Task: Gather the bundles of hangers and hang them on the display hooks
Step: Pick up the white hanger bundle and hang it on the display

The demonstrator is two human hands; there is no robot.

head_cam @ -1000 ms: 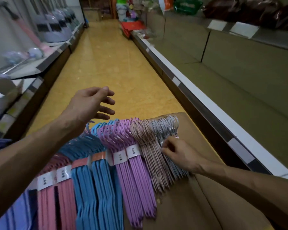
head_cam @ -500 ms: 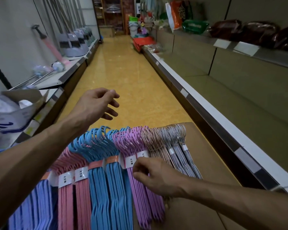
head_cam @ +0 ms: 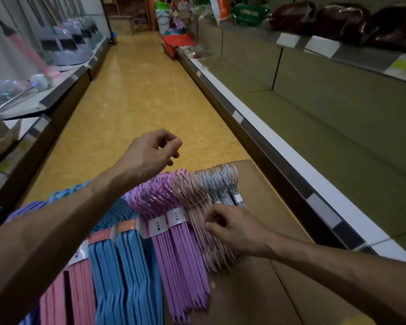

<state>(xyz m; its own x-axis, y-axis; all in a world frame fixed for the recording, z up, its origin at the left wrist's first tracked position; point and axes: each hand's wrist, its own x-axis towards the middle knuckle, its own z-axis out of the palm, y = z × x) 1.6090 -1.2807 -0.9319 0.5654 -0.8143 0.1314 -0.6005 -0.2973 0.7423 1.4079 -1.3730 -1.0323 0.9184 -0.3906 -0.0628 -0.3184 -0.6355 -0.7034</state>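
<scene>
Plastic hanger bundles in pink (head_cam: 63, 299), blue (head_cam: 124, 273) and purple (head_cam: 183, 261), each banded with a paper label, lie fanned beside thin pale-pink wire hangers (head_cam: 197, 205) and grey ones (head_cam: 223, 186) on the brown cardboard counter (head_cam: 279, 207), toward its far edge. None is gathered or hung, and no display hooks show. The right hand (head_cam: 234, 231) rests with curled fingers on the wire bundle; a firm grasp cannot be told. The left hand (head_cam: 148, 153) hovers loosely curled, holding nothing.
</scene>
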